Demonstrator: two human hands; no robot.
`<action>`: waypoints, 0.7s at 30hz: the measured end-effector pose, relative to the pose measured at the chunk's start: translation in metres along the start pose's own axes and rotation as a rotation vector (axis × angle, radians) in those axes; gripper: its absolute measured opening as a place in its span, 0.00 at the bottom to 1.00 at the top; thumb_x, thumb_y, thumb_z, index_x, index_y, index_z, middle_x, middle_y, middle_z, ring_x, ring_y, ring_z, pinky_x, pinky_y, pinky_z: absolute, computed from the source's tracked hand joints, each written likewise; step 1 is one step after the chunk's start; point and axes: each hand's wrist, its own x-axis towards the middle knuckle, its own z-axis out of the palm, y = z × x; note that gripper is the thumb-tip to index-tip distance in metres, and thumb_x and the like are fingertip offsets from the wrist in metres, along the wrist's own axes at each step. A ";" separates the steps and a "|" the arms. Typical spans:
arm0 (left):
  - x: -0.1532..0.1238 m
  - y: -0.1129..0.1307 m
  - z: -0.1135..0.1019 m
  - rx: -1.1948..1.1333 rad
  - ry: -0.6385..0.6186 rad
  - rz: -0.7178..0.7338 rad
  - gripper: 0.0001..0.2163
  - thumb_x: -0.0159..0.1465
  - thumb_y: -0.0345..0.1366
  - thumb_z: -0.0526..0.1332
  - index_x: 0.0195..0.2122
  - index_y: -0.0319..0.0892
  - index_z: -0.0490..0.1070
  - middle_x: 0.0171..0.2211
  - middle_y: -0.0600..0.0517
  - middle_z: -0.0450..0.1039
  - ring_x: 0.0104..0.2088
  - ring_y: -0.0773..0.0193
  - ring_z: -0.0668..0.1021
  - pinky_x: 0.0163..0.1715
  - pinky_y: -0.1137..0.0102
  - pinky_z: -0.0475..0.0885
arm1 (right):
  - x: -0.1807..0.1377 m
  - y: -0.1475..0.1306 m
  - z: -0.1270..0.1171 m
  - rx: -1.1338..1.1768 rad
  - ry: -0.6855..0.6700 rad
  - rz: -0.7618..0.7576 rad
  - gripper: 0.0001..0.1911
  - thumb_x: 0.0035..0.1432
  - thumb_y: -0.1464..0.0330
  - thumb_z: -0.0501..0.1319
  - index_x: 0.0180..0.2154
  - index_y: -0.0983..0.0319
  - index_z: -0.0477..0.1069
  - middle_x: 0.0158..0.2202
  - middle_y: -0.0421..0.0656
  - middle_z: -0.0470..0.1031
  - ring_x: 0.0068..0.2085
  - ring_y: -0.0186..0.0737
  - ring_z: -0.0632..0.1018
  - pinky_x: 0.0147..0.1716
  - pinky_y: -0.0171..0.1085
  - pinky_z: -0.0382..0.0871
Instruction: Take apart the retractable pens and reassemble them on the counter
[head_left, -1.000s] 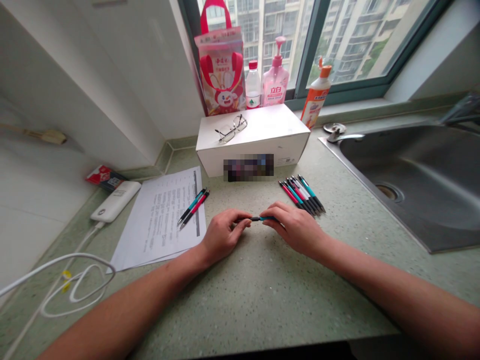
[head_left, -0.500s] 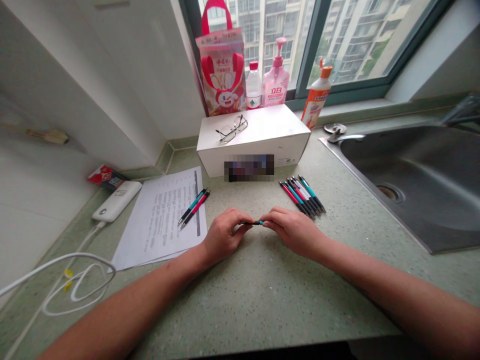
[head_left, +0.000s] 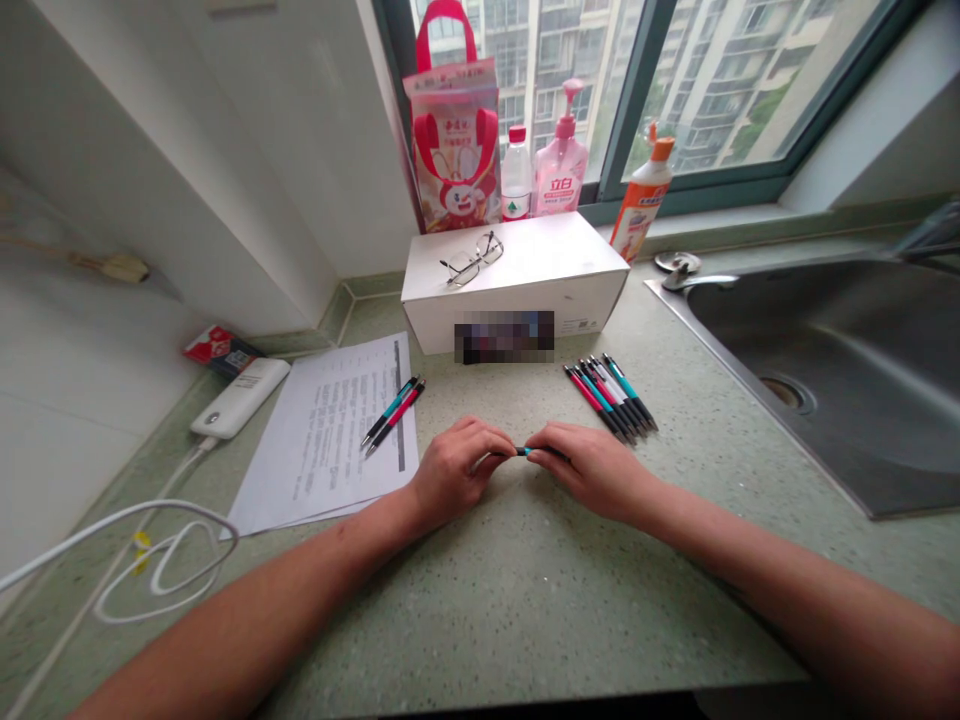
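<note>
Both my hands grip one teal and black pen [head_left: 523, 451] just above the green speckled countertop [head_left: 525, 600]. My left hand [head_left: 457, 470] pinches its left end and my right hand [head_left: 592, 465] covers its right end; only a short middle piece shows between the fingertips. Several more pens [head_left: 611, 395], red, teal and white, lie in a row just beyond my right hand. Two pens [head_left: 394, 412], one teal and one red, rest on a printed paper sheet [head_left: 330, 440] to the left of my left hand.
A white box [head_left: 517, 280] with glasses [head_left: 471, 258] on top stands behind the hands. Bottles and a red gift bag [head_left: 456, 150] line the window sill. A steel sink [head_left: 847, 370] is at right. A white power bank [head_left: 240, 398] and looped cable [head_left: 150, 560] lie at left.
My two hands have drawn closer together along the pen, so less of its barrel shows between them. The view has shifted slightly.
</note>
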 end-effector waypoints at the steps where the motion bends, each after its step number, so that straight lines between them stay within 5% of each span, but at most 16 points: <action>1: 0.000 0.000 0.000 0.004 -0.001 -0.002 0.04 0.69 0.28 0.59 0.39 0.42 0.73 0.37 0.48 0.81 0.38 0.61 0.80 0.42 0.63 0.76 | 0.000 0.000 0.001 -0.011 0.003 -0.004 0.11 0.70 0.65 0.55 0.42 0.60 0.75 0.37 0.45 0.80 0.38 0.41 0.79 0.38 0.39 0.70; 6: -0.002 0.002 0.001 0.047 0.020 -0.164 0.09 0.68 0.37 0.63 0.47 0.42 0.73 0.38 0.47 0.80 0.38 0.60 0.81 0.40 0.64 0.77 | 0.001 0.002 0.001 -0.024 0.052 0.011 0.12 0.70 0.64 0.55 0.43 0.60 0.76 0.38 0.45 0.79 0.38 0.41 0.79 0.37 0.39 0.69; 9: -0.003 0.003 0.001 0.055 0.009 -0.257 0.07 0.69 0.39 0.61 0.43 0.42 0.75 0.35 0.49 0.79 0.33 0.62 0.80 0.36 0.66 0.76 | 0.001 0.001 0.000 -0.048 0.060 0.010 0.12 0.71 0.64 0.54 0.43 0.60 0.75 0.37 0.44 0.79 0.37 0.41 0.79 0.36 0.38 0.69; 21: -0.002 0.001 0.001 -0.013 0.081 -0.248 0.06 0.68 0.38 0.63 0.38 0.42 0.75 0.32 0.50 0.78 0.32 0.63 0.78 0.36 0.68 0.74 | 0.001 0.003 -0.002 -0.088 0.069 0.006 0.13 0.71 0.63 0.54 0.42 0.59 0.76 0.36 0.44 0.79 0.37 0.40 0.79 0.35 0.38 0.68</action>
